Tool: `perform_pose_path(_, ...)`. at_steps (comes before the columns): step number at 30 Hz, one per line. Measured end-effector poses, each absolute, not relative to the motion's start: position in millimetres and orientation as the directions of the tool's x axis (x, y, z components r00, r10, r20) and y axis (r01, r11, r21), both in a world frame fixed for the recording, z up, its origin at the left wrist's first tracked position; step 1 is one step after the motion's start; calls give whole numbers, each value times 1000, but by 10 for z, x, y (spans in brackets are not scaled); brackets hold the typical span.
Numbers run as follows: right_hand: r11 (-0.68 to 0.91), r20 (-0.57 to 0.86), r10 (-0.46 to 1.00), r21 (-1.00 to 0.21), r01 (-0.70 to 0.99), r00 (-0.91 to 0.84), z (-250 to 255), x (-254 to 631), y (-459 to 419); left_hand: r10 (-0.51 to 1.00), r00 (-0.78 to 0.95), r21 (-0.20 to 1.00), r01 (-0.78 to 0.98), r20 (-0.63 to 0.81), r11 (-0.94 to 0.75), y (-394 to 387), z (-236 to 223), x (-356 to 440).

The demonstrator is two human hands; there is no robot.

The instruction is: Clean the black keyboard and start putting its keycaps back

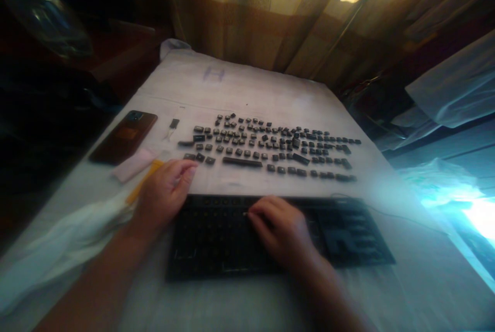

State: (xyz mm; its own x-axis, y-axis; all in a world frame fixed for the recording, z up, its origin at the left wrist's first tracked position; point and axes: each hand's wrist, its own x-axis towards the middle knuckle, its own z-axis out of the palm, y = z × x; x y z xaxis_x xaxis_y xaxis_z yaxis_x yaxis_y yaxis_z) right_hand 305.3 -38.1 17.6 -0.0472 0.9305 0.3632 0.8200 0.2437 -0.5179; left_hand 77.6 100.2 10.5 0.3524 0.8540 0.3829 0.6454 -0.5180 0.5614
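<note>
Black keyboard [220,244] lies beneath right hand [282,223] pinching pale bit [245,214] (left hand [165,187]: can't tell).

We see a table draped in white cloth [270,84], carrying a flat black plastic keyboard base [216,252]. Beyond the keyboard base we find rows of small, loose black plastic keycaps [274,139]; left of it, crumpled white fabric [77,234], a flat yellow strip [144,183], a pale pink piece [133,165] and a dark brown rectangular phone [126,136].
</note>
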Motion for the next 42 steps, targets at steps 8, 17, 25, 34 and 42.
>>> perform_pose_path(8, 211, 373, 927, -452, 867, -32, 183, 3022, -350, 869, 350, 575, 652, 351, -495, 997, 117, 783)
perform_pose_path(17, 207, 388, 921, -418, 885, -32, 184, 3015, -326, 872, 347, 575, 656, 344, -488, 986, 134, 802)
perform_pose_path(25, 215, 393, 920, -538, 815, 16, 230, 3036, -349, 869, 341, 571, 656, 358, -493, 995, 100, 779)
perform_pose_path(34, 257, 389, 921, -550, 794, -29, 257, 2945, -317, 871, 344, 570, 659, 351, -490, 986, 124, 788)
perform_pose_path(42, 242, 368, 925, -372, 896, -97, 212, 2905, -305, 860, 361, 577, 638, 361, -510, 985, 121, 788)
